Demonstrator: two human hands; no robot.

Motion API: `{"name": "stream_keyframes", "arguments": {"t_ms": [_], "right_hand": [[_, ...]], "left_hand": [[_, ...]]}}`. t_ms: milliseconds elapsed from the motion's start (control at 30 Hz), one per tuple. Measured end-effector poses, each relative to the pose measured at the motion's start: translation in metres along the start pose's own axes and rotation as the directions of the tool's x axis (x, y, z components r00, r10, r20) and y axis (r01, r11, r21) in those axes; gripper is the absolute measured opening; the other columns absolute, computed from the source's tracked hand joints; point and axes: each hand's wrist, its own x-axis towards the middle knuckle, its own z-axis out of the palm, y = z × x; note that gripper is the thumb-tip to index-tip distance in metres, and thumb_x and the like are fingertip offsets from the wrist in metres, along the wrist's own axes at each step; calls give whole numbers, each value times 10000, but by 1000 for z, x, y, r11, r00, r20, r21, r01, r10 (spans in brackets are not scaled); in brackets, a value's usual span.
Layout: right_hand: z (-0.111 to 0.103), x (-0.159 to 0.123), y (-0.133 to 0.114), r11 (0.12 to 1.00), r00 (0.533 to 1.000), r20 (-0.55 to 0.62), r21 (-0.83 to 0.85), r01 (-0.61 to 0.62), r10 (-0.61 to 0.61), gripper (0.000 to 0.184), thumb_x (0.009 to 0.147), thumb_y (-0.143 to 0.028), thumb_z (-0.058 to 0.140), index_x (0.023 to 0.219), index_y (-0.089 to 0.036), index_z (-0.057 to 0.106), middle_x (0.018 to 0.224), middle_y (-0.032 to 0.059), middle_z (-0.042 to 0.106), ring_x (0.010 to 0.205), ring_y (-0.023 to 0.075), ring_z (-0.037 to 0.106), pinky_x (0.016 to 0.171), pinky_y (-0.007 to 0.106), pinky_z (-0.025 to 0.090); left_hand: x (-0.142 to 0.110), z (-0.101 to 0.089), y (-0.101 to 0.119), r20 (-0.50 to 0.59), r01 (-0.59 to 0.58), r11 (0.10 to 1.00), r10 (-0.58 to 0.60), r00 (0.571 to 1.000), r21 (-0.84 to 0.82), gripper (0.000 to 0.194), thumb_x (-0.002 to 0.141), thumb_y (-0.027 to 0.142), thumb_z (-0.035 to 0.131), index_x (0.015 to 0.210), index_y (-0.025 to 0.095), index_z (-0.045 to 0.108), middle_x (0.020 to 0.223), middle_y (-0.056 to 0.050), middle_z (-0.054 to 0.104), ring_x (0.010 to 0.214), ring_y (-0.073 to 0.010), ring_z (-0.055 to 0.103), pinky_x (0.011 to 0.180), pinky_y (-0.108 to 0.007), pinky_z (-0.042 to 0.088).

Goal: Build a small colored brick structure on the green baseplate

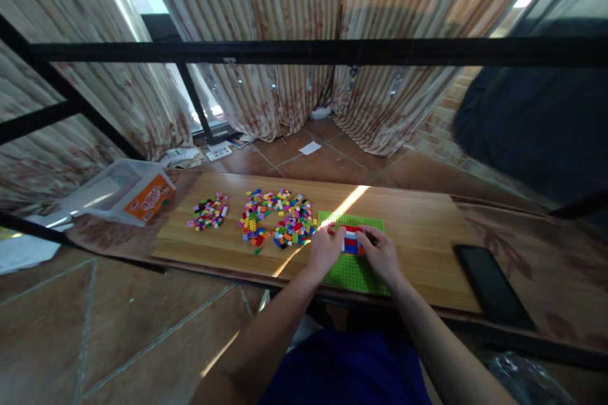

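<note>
A small build of toy bricks (351, 242) in red, white and blue sits on or just over a green studded baseplate (354, 273). My left hand (327, 247) grips its left side with bent fingers. At its right side, my right hand (380, 254) closes thumb and fingers on the same build, with a bit of orange showing by the thumb. The fingertips partly cover the bricks, so I cannot tell whether the build is pressed onto the plate. Left of the baseplate lies a large ring-shaped spread of loose toy bricks (289, 205).
A smaller heap of bricks (209, 212) lies further left on the wooden board (418, 228). A clear plastic box (114, 186) with an orange label stands at the left end. A dark tablet-like slab (494, 285) lies at the right. A black metal rail (304, 52) crosses behind.
</note>
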Motion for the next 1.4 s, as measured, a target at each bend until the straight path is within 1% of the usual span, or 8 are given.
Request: {"name": "stream_keyframes", "arguments": {"t_ms": [167,267,367,533,800,1067,1233,1400], "right_hand": [[-7,-2,2,1000,999,25,13,24,-24,500,790,-532,571,1063,-126,674,997,131,700,881,237,644,814,385,500],[-9,-7,-3,995,994,-98,-92,43,-52,464,827,-505,535,1077,-135,661,961,125,693,839,232,641,772,389,503],[-4,-17,-23,957,964,-164,-235,168,-210,366,852,-463,518,1019,-174,667,956,101,673,827,222,624,765,388,495],[36,-42,-66,864,893,93,-228,449,-440,238,881,-363,515,965,-205,672,963,80,668,899,222,604,828,387,481],[123,-44,-94,748,757,384,-212,629,-528,206,874,-223,510,996,-203,675,1008,77,670,956,225,583,857,361,459],[182,-23,-116,637,687,587,-344,690,-428,239,870,-182,504,1040,-203,671,1026,79,668,1007,248,526,905,371,377],[179,-9,-113,632,746,558,-441,638,-364,271,890,-176,464,1049,-219,679,1040,83,669,1039,269,497,916,386,340],[183,-6,-124,622,797,503,-517,588,-335,287,911,-212,437,1084,-217,666,1096,97,648,1069,279,489,918,394,319]], "left_hand": [[-28,-34,-15,-88,-115,990,108,990,-85,294,864,338,518,1063,159,639,855,-55,685,677,-141,618,657,-256,478],[-40,-74,-35,-255,-91,995,81,964,-28,275,827,280,565,1075,179,628,879,-42,670,682,-129,597,667,-246,479],[-45,-120,-59,-389,-34,996,63,919,81,277,835,281,548,1088,185,609,927,-49,660,680,-130,589,664,-256,483],[-46,-168,-89,-470,126,963,2,883,240,288,818,265,561,1083,153,579,996,-87,638,764,-175,620,732,-316,499],[-33,-172,-85,-325,167,895,-27,945,414,381,827,214,544,1204,159,531,1162,-122,588,972,-227,616,822,-336,484],[-27,-175,-95,-366,168,903,-13,930,395,247,863,232,520,1100,206,585,1050,-72,624,908,-193,623,784,-298,472],[-29,-175,-107,-377,36,954,82,923,298,262,864,168,473,1099,205,583,1056,-73,642,954,-201,614,834,-322,477],[-31,-174,-107,-361,24,964,76,929,263,337,823,124,497,1141,213,564,1082,-63,649,1004,-203,609,881,-343,479]]}}
